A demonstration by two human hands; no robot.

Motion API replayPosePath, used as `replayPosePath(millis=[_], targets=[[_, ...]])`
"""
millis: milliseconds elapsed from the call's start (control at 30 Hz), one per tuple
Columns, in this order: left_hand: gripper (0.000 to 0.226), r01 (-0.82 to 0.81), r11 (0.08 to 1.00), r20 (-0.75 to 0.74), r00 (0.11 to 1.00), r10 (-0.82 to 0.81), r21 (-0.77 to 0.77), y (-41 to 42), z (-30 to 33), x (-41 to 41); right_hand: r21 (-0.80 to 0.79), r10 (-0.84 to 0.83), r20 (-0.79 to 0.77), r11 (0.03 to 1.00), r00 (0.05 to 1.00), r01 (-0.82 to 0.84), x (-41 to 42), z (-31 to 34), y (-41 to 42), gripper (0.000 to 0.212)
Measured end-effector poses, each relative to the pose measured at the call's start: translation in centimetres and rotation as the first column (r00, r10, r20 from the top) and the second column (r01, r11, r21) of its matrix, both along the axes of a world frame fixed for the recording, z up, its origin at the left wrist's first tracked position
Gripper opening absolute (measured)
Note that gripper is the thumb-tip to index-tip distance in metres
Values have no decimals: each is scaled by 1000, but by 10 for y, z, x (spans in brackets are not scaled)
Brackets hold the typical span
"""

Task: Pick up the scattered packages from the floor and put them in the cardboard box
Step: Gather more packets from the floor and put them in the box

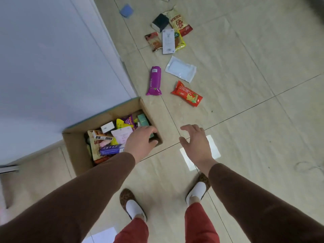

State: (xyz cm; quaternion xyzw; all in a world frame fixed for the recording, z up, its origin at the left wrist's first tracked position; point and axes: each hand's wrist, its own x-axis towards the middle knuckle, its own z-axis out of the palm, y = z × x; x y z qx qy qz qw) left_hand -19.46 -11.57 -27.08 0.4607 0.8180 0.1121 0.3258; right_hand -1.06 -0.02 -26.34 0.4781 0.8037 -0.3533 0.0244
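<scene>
The open cardboard box stands on the floor at the left, against a white panel, with several packages inside. My left hand hovers over the box's right corner, fingers and thumb curled around a small green package. My right hand is spread open above the bare floor, holding nothing. On the tiles beyond lie a purple packet, a red snack packet and a white pouch. Farther back is a pile with a white card, a yellow packet, a dark box and a beige bag.
A tall white panel fills the left side behind the box. A blue item lies by its far edge. My feet in slippers stand on the tiled floor below my hands. A sheet of paper lies at the bottom.
</scene>
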Motion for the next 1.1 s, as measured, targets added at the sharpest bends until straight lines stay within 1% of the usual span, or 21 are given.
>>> replayPosePath(millis=[233, 400, 633, 800, 933, 1100], targets=[[35, -23, 1000, 38, 999, 23, 3, 123, 0, 76, -25, -65, 1, 998, 998, 65, 85, 0, 113, 38], [35, -67, 998, 61, 996, 67, 3, 197, -2, 103, -32, -57, 25, 998, 998, 58, 109, -1, 195, 39], [36, -79, 997, 12, 997, 79, 8, 290, -13, 82, -33, -24, -1, 999, 1000, 24, 75, -4, 294, 40], [32, -191, 981, 43, 981, 190, 21, 362, -21, 50, -55, -26, -6, 998, 1000, 26, 39, -6, 372, 45], [31, -209, 978, 59, 976, 209, -18, 412, -23, 26, -91, -52, 2, 995, 999, 52, 12, -8, 429, 50], [34, -232, 971, 32, 972, 235, -59, 477, -30, -3, -95, -3, 14, 995, 1000, 4, -20, -15, 502, 49]])
